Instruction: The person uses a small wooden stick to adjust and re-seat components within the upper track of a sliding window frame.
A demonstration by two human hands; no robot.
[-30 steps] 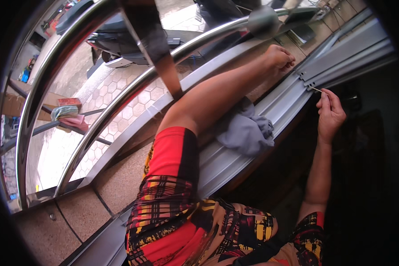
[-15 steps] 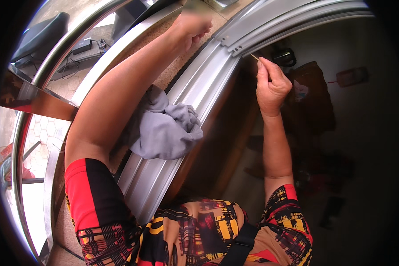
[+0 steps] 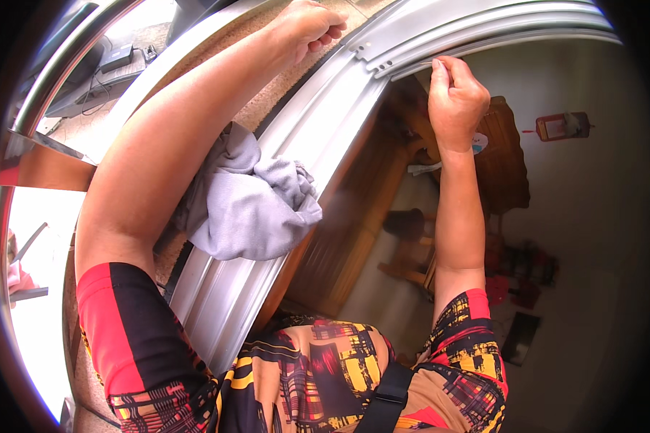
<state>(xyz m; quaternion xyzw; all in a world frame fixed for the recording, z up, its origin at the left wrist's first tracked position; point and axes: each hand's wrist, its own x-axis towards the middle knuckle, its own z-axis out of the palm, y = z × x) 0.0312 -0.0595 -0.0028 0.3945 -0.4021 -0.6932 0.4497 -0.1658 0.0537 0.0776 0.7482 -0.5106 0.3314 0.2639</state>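
Note:
My right hand (image 3: 458, 105) is raised beside the inner edge of the metal window frame (image 3: 227, 303), thumb and forefinger pinched together. In this pinch is a thin, light-coloured stick, clearer half a second ago and hard to make out against the frame now. My left hand (image 3: 307, 30) reaches over the outer stone ledge, fingers curled; what they hold, if anything, is hidden. Below my left forearm, a crumpled grey cloth (image 3: 249, 206) lies over the frame's grooved bottom track, touched by neither hand.
A shiny metal railing (image 3: 79, 61) curves along the left, with a dark box and cable (image 3: 115, 58) beyond it. To the right, inside the dim room, are a brown wooden table (image 3: 504, 155), a long wooden bench (image 3: 339, 252) and a red-edged hanging item (image 3: 562, 127).
My right hand has moved up and slightly right, closer to the frame's upper rail. The left stays curled over the ledge. The view has shifted a little, and the room looks brighter.

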